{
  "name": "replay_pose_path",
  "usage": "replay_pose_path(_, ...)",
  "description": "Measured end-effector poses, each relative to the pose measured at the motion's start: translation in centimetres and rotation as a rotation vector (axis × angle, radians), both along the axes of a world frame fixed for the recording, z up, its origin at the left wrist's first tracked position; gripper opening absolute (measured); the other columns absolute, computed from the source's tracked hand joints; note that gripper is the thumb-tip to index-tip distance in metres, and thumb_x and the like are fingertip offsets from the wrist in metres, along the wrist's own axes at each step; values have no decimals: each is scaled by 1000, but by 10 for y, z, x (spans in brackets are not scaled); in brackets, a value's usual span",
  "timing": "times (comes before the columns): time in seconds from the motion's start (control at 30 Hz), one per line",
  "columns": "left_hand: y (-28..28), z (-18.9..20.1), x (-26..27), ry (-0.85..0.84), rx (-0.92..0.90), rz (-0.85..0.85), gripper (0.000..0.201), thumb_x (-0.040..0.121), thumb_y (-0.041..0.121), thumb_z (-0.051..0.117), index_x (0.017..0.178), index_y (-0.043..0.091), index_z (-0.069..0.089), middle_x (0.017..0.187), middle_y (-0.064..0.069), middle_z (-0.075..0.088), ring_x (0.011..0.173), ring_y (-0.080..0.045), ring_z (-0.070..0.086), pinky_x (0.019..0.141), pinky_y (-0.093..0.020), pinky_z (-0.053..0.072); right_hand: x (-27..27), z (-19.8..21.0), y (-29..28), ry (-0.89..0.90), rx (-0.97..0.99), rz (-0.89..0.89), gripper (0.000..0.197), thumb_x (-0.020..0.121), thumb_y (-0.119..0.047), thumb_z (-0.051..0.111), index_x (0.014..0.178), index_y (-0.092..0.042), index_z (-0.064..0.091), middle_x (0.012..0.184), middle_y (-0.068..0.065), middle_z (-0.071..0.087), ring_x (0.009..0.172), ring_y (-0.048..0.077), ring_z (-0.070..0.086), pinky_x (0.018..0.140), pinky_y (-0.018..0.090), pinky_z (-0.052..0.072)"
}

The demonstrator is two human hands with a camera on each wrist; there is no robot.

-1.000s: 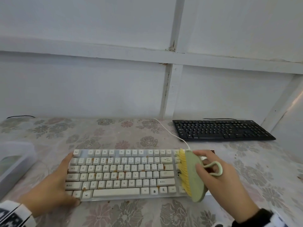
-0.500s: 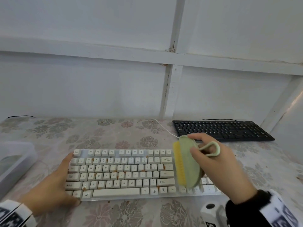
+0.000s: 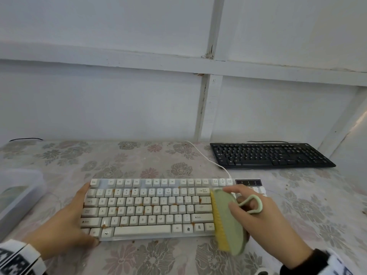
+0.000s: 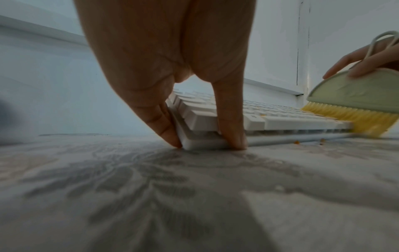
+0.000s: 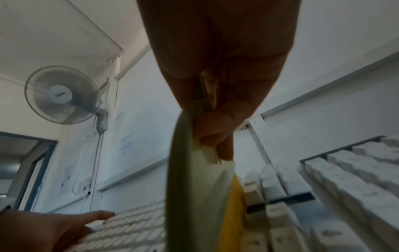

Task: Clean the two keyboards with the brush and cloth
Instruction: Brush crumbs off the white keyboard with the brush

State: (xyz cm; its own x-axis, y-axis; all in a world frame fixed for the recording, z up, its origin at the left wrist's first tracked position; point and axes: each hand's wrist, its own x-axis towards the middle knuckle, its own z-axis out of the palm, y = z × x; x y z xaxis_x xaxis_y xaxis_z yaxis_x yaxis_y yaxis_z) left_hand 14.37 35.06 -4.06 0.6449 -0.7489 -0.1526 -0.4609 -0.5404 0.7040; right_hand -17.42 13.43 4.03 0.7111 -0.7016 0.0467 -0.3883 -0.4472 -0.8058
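A white keyboard [image 3: 147,207] with orange-brown crumbs between its keys lies near the table's front edge. My left hand [image 3: 65,221] braces its left end, straight fingers along the side and thumb at the front corner [image 4: 232,134]. My right hand [image 3: 264,219] grips a pale green brush [image 3: 228,219] with yellow bristles [image 4: 345,116]; the bristles lie on the keys at the right of the main block. The brush's loop [image 3: 252,204] sticks up between my fingers. A black keyboard [image 3: 270,157] lies at the back right. No cloth is in view.
A clear plastic box [image 3: 17,197] stands at the left edge of the flowered tablecloth [image 3: 158,259]. The white keyboard's cable [image 3: 206,157] runs back toward the wall. Crumbs [image 4: 321,140] lie on the cloth in front of the keyboard. A wall fan [image 5: 62,94] hangs high up.
My right hand lifted the brush up and back half a second ago, then brought it down and forward onto the keyboard's right part. The left hand stayed put.
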Motion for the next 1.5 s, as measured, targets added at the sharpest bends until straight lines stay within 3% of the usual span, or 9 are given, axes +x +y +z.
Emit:
replay_pose_path(0.13,0,-2,1,4,-7,4,132,40,8,86,127,57,0,101,7,66,78,-12,70,71,-28,54,-6,16,0,-19,-30,-42,31,89,-13,54,90,-42,64,60,10,51,47,13,36,43,20,33)
replay_pose_path(0.33,1,-5,5,-14,0,-3,132,36,19,86,117,70,-5,99,6,68,77,-10,71,72,-32,57,22,17,-5,-75,-210,-113,24,90,-17,52,102,-36,60,69,12,63,49,18,45,46,29,40)
replay_pose_path(0.43,1,-2,2,-29,11,-4,132,37,17,86,120,64,-5,100,7,66,78,-11,70,74,-31,56,30,8,-6,-38,-223,-119,24,92,-15,49,101,-36,56,65,10,62,45,9,42,43,22,35)
replay_pose_path(0.53,0,1,0,-18,-5,-5,128,39,13,87,117,63,-1,102,10,63,82,-11,68,76,-30,54,26,2,-5,-45,-164,-108,23,91,-15,49,94,-36,57,69,12,62,50,15,45,46,24,37)
replay_pose_path(0.77,1,3,-1,-1,-3,-11,130,37,16,87,116,66,-3,105,11,63,86,-11,67,79,-33,55,-2,-5,8,11,-5,10,22,91,-14,53,93,-34,59,49,-7,43,45,6,32,44,17,29)
replay_pose_path(0.97,2,5,-3,45,38,-11,142,30,26,84,138,52,-4,108,9,62,87,-13,67,82,-35,55,-2,23,2,-119,2,-74,27,85,-9,57,84,-35,66,68,10,59,49,9,47,43,20,39)
replay_pose_path(1.17,2,7,-4,68,64,1,144,35,21,86,145,42,-5,111,8,60,90,-13,65,83,-34,53,34,27,-3,-213,49,-102,25,91,-10,53,97,-33,62,71,-11,65,57,1,62,42,22,49)
replay_pose_path(1.33,2,7,-3,77,67,-1,140,43,15,87,143,45,-6,115,8,59,93,-11,65,86,-34,54,39,17,-4,-105,9,-112,22,90,-11,51,98,-28,62,77,16,63,57,18,57,43,41,53)
replay_pose_path(1.5,1,7,-4,50,56,-4,136,46,12,87,137,52,-6,111,12,57,92,-10,64,80,-27,51,22,3,10,-120,104,-11,22,91,-11,52,92,-30,63,67,2,60,49,5,51,41,23,46)
